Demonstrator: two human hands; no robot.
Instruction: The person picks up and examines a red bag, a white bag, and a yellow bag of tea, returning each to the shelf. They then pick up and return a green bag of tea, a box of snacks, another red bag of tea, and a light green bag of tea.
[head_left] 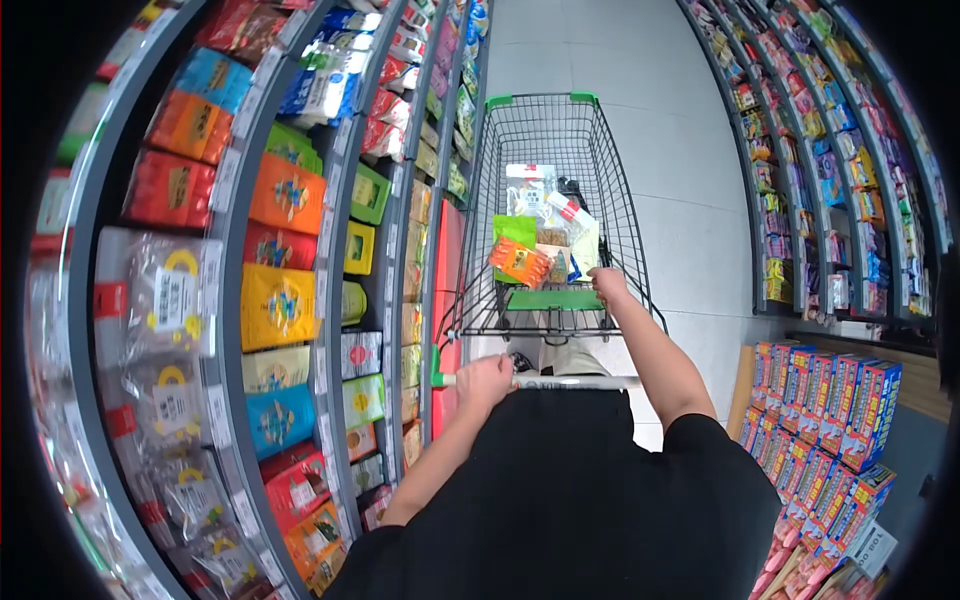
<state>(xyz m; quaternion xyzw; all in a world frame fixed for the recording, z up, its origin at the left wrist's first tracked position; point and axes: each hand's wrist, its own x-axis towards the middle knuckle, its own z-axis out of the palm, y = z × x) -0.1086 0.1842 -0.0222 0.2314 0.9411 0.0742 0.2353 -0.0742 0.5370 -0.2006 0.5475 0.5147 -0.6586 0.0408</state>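
Observation:
A wire shopping cart (620,190) with green corners stands in front of me. Its pale handle bar (575,382) crosses just before my body, and my left hand (486,380) is wrapped round its left part. My right hand (607,287) is closed over the near right part of the basket, beside a pale yellow-green packet (585,252); whether it grips something is too small to tell. In the cart lie an orange packet (519,261), a green packet (508,228), a clear and white bag (528,190) and several other packages.
Shelves (225,195) full of coloured packets rise close on the left. More stocked shelves (800,150) run along the right. Stacked blue and red boxes (825,400) stand at the lower right, near a price sign (873,549). A grey tiled floor (680,200) runs between the shelves.

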